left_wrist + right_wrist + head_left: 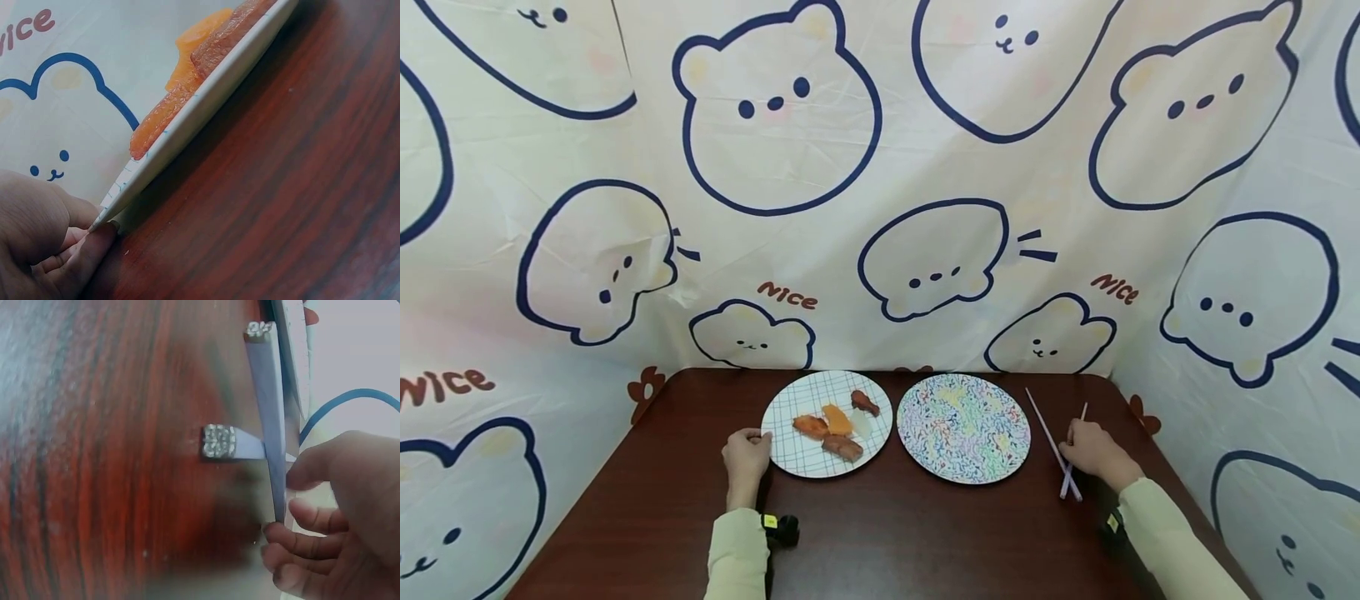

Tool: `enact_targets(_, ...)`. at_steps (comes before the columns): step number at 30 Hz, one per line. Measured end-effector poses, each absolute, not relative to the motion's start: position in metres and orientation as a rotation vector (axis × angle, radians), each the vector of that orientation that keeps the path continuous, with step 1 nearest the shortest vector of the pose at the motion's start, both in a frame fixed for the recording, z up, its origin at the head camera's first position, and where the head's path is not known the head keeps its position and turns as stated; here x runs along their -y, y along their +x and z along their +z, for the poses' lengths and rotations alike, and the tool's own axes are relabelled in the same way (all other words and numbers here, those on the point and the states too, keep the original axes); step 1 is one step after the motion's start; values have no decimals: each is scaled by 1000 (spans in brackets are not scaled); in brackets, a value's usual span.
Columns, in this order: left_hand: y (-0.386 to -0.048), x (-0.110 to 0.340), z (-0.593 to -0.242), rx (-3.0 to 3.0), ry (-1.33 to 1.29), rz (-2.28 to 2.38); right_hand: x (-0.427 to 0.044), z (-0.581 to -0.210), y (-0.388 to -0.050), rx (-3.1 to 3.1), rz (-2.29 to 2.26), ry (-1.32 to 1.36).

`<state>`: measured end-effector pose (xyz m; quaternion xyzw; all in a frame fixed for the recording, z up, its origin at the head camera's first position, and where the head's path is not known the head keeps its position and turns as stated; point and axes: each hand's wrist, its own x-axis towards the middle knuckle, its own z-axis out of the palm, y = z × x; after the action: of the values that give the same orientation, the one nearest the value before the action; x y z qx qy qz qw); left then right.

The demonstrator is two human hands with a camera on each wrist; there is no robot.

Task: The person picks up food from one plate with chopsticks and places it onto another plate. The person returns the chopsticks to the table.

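My left hand (747,458) pinches the left rim of a white plate with blue grid lines (790,392), thumb and fingers on either side of the rim. Toy-like food lies on it: a small drumstick (865,402), a brown sausage-like piece (842,447), an orange-yellow piece (837,421), a glazed orange-brown piece (810,427) and a pale translucent piece (861,424). On the right, my right hand (1097,452) holds one pale lilac chopstick (269,394) between thumb and fingers. A second chopstick (249,445) crosses it near the thick, glittery ends.
A second round plate with multicoloured speckles (964,429) stands between the gridded plate and the chopsticks. Dark brown wood makes up the tabletop (917,542). A cloth printed with cartoon bears (775,158) hangs behind the table and along both sides.
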<state>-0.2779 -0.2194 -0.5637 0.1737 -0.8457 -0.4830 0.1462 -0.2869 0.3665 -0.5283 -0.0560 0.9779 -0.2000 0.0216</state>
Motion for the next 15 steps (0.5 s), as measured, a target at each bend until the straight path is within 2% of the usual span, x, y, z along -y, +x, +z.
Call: enact_targets(15,-280,219,-564,2426,513,-1392,-365,-535,-296,-3061,-707,-223)
